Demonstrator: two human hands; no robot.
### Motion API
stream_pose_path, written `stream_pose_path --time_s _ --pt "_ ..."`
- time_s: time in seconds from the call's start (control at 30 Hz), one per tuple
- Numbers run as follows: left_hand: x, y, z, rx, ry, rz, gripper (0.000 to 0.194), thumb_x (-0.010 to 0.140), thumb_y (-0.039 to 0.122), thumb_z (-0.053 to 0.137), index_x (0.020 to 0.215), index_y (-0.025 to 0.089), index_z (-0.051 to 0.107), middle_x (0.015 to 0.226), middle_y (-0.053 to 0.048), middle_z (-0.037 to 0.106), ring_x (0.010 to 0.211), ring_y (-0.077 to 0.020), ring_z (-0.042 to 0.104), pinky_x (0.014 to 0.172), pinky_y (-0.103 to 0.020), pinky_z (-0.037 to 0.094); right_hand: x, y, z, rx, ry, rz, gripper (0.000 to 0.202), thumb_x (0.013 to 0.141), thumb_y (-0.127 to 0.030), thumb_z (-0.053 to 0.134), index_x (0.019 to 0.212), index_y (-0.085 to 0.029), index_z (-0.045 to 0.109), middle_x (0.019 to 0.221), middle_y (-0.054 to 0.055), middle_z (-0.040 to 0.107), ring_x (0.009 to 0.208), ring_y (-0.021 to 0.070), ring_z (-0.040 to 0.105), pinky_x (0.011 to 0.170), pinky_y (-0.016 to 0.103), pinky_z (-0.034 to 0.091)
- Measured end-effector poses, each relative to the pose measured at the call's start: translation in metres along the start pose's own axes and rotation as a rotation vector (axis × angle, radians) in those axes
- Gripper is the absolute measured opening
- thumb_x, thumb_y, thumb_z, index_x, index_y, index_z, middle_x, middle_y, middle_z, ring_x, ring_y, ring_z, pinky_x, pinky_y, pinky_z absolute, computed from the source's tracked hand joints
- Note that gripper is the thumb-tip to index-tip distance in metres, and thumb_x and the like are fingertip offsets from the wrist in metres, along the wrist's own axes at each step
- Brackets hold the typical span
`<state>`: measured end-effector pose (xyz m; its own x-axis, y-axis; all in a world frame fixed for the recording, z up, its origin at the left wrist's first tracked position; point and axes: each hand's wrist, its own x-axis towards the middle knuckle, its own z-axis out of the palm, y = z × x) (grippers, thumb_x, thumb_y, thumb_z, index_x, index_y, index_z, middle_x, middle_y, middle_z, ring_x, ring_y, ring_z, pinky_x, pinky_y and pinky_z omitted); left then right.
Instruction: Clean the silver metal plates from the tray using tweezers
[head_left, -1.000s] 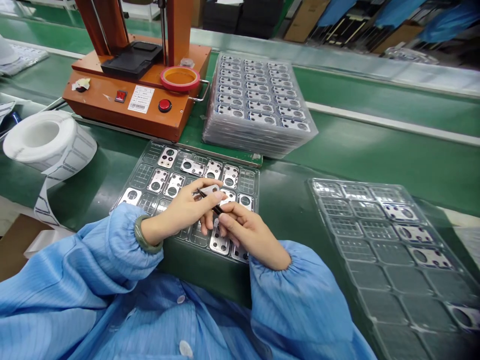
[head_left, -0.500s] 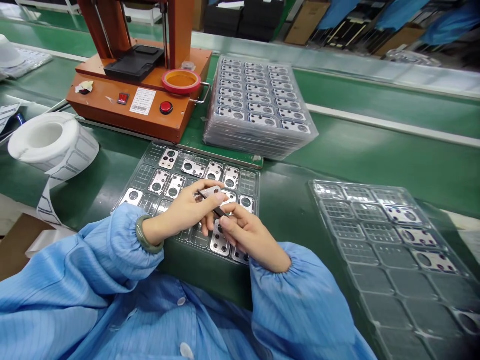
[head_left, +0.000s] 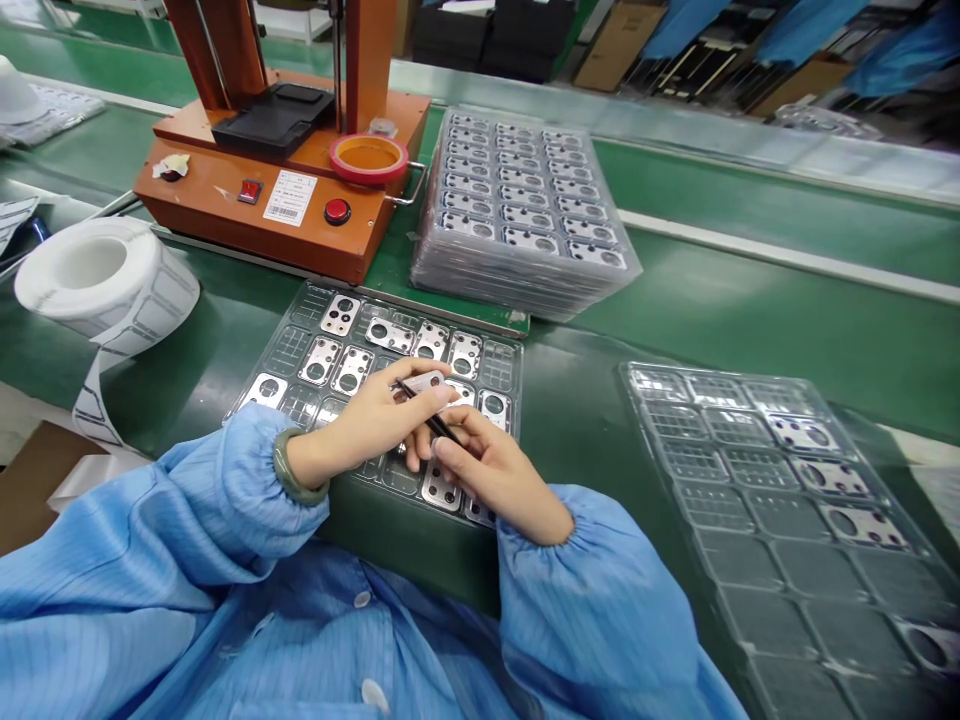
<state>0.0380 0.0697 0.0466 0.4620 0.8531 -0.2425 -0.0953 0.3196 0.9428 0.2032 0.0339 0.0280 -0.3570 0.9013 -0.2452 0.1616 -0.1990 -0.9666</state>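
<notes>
My left hand (head_left: 386, 415) is closed on a small silver metal plate (head_left: 429, 381), which its fingers partly cover. Dark tweezers (head_left: 433, 420) are gripped in my right hand (head_left: 495, 460), with their tips by the plate under my left thumb. Both hands meet over a clear plastic tray (head_left: 360, 487) that lies in front of me. Several silver plates with round holes, such as one plate (head_left: 352, 371), sit in its pockets. What the tweezer tips touch is too small to make out.
An orange press (head_left: 262, 220) with a red tape roll (head_left: 369, 158) stands behind the tray. To its right is a tall stack of filled trays (head_left: 517, 270). A label roll (head_left: 90, 280) lies left, and another clear tray (head_left: 787, 570) with several plates lies right.
The tweezers have shifted slightly in my right hand, and their two arms now show apart. My left hand keeps its hold on the plate. The whole view has moved very little.
</notes>
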Motion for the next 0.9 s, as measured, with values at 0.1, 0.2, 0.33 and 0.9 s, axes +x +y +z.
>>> stream_pose_path --time_s 0.1,0.2,0.33,0.9 --pt "0.0002 0.0004 -0.0005 -0.001 -0.003 -0.009 0.04 0.083 0.037 0.061 0.117 0.018 0.052 0.049 0.006 0.055 0.037 -0.0109 0.055 0.035 -0.019 0.047 -0.0016 -0.0023 -0.0001 -0.073 0.032 -0.008 0.042 0.083 -0.061 0.056 0.084 -0.019 0.057 0.058 -0.004 0.053 0.046 0.0079 0.045 0.042 0.021 0.034" --pt "-0.0003 0.0017 0.001 -0.002 -0.008 -0.019 0.04 0.082 0.038 0.062 0.115 0.017 0.052 0.048 0.006 0.054 0.036 -0.011 0.055 0.035 -0.019 0.047 -0.0037 -0.0029 -0.003 -0.072 -0.066 0.04 0.046 0.09 -0.059 0.045 0.076 -0.017 0.058 0.05 -0.005 0.048 0.039 0.0061 0.037 0.04 0.022 0.032" --pt "-0.0008 0.0025 0.0027 -0.014 -0.009 -0.033 0.043 0.08 0.041 0.064 0.114 0.017 0.053 0.049 0.006 0.055 0.037 -0.0115 0.056 0.034 -0.02 0.046 -0.0033 0.0002 -0.005 0.092 -0.219 0.059 0.048 0.094 -0.058 0.038 0.082 -0.016 0.058 0.046 -0.007 0.048 0.032 0.0053 0.031 0.038 0.022 0.029" --pt "-0.0003 0.0021 0.0017 -0.069 -0.01 -0.03 0.037 0.083 0.035 0.062 0.113 0.017 0.052 0.081 -0.003 0.068 0.04 -0.0074 0.056 0.034 -0.019 0.048 -0.0013 0.0003 -0.0028 0.035 -0.15 0.055 0.05 0.091 -0.062 0.04 0.081 -0.016 0.058 0.045 -0.006 0.045 0.037 0.0069 0.03 0.036 0.022 0.025"
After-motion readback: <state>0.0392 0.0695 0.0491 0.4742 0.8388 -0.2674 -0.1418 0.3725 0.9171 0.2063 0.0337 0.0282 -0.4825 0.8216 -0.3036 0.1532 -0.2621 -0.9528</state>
